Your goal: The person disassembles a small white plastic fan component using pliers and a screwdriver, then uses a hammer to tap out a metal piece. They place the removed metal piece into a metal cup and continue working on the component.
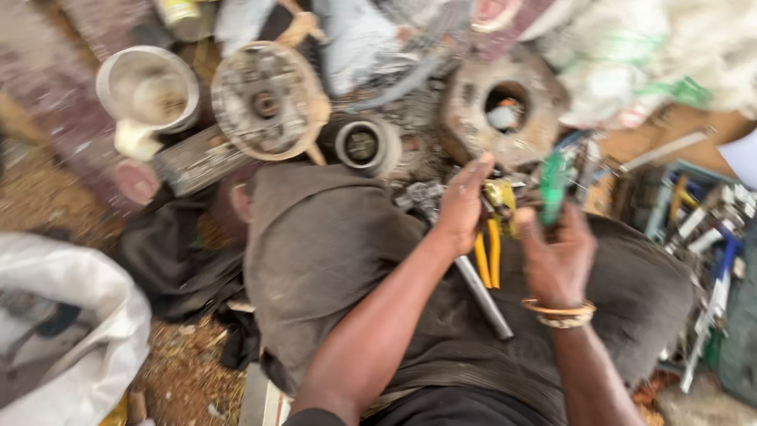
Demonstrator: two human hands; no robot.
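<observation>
Left hand (461, 209): centre of the scene, just beyond the person's lap; fingers closed on the head of the yellow-handled pliers (490, 241), whose two handles hang toward the near side over the lap. Picture blurred; what the pliers' head bites on cannot be told.

Right hand (558, 252): just right of the left hand, fingers wrapped round a green-handled tool (553, 183) held upright; its working end is too blurred to name. Two bangles (561, 312) sit on the wrist, one orange, one beaded.

Metal rod (482, 296): grey, lying slantwise across the lap, under and just near of the left hand, running toward the near right.

Grey-brown cloth (331, 252): covers the person's knees, filling the centre.

Round metal disc (264, 101): far left of centre, worn, with a hub in the middle. Beside it to the right, a small ring-shaped part (363, 146).

Rusty round casting (505, 106): far, beyond the hands, with a large central hole.

Pale cup-shaped housing (148, 91): far left.

White sack (71, 331): near left, on the earth floor (31, 197).

Heap of hand tools (694, 221): right edge, blue and yellow handles mixed with metal parts.
</observation>
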